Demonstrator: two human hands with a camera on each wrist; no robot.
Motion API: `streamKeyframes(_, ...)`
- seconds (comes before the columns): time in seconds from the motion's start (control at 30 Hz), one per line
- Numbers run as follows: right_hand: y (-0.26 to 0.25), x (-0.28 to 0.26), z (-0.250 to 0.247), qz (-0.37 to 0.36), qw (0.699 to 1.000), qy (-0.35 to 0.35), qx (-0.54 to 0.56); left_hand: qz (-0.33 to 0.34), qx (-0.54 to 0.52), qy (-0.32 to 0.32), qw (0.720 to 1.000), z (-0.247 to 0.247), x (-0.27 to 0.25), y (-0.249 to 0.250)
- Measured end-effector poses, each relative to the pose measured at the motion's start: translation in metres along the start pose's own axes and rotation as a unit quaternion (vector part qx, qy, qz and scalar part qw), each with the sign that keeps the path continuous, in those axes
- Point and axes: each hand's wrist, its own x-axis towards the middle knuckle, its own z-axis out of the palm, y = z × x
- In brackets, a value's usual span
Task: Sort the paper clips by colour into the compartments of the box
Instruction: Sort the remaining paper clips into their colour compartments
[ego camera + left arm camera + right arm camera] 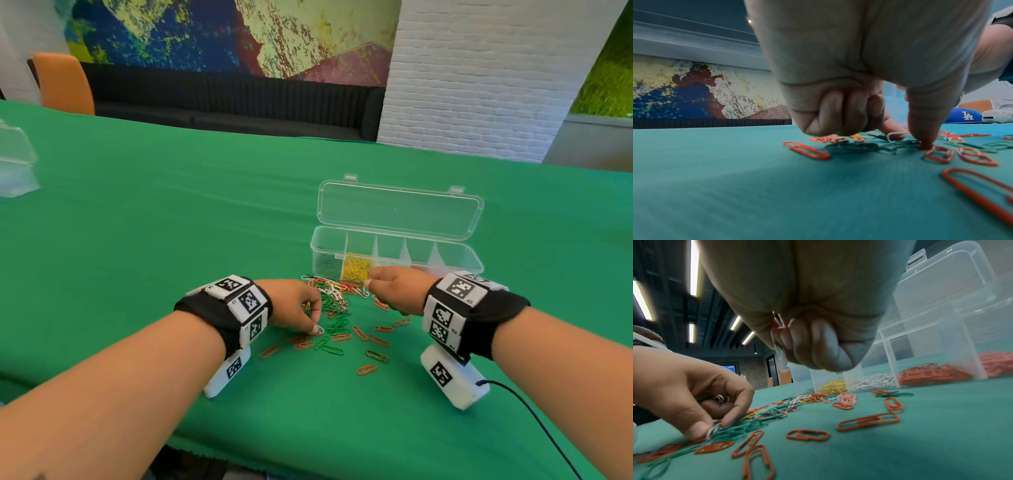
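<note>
From the head view, a clear plastic box [397, 253] stands open on the green worktop [171, 222], its lid tipped back, with green clips in the leftmost compartment and yellow ones in the next. A loose scatter of red, green and white paper clips [337, 318] lies just in front of it, between the two hands. The left hand [296, 305] reaches down at the near edge of the scatter, its grip narrowed to thumb and forefinger on a white clip [319, 330]. The right hand [394, 289] hovers near the box front with fingers curled in. The left wrist view shows the other fingers [838, 112] tucked under while the thumb tip presses down among the clips beside the white clip [895, 135]. The right wrist view shows the right hand's grip closed round a few thin clips [777, 334], white and red, above the worktop; behind it the compartments hold yellow, white and red clips.
</note>
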Motion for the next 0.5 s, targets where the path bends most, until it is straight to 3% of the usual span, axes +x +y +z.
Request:
streamKeyframes(0.17, 0.009, 0.007, 0.007, -0.004, 1.0, 0.016, -0.001, 0.007, 0.007, 0.0, 1.0, -0.001, -0.001, 0.001)
streamKeyframes(0.5, 0.014, 0.011, 0.006, 0.009, 0.975, 0.035, 0.218, 0.015, -0.003, 0.001, 1.0, -0.002, -0.003, 0.0)
